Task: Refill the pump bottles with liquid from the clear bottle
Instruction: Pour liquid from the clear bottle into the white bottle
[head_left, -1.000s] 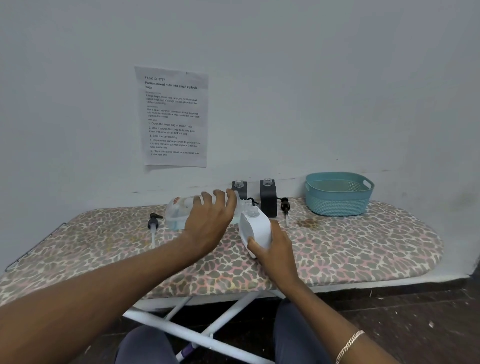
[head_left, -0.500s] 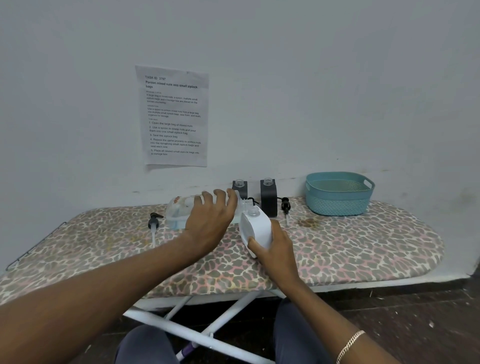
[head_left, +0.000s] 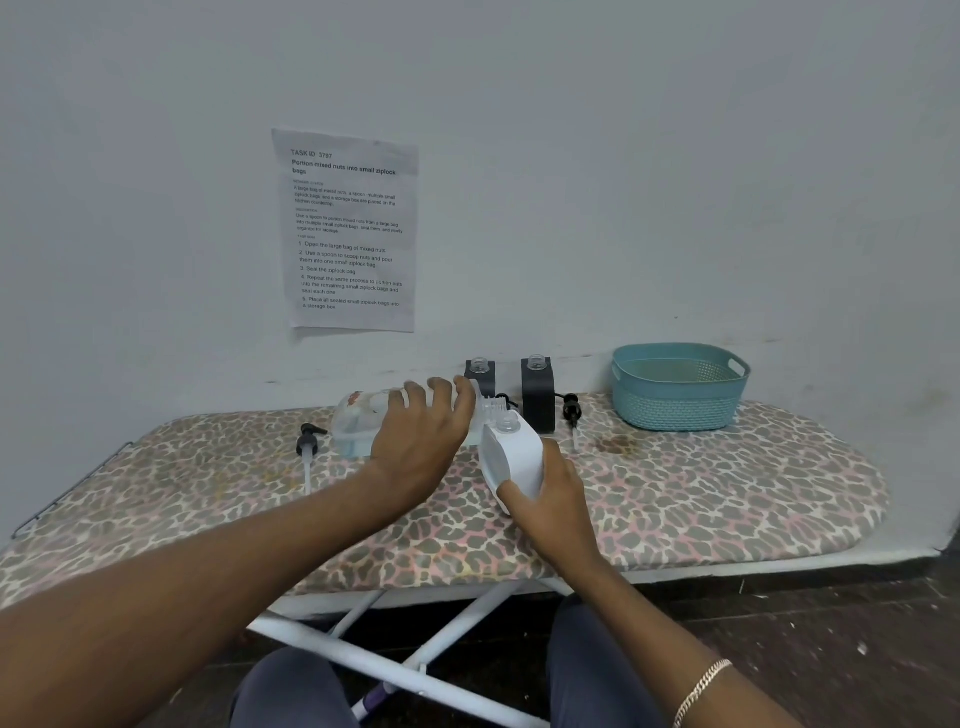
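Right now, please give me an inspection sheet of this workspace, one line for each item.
Surface: leopard-print ironing board, brown stain near basket.
Job's things: clear plastic bottle tipped sideways toward white pump bottle; two black pump bottles open by wall.
Clutter: black pump heads lying loose; teal plastic basket.
Grippers: left hand holds clear bottle; right hand holds white bottle.
Cables: nothing seen.
Surroundings: printed sheet on white wall.

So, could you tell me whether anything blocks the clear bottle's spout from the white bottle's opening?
Nothing visible does. The clear bottle, tipped by the left hand, has its spout right beside the uncapped neck of the white bottle, which the right hand holds tilted.
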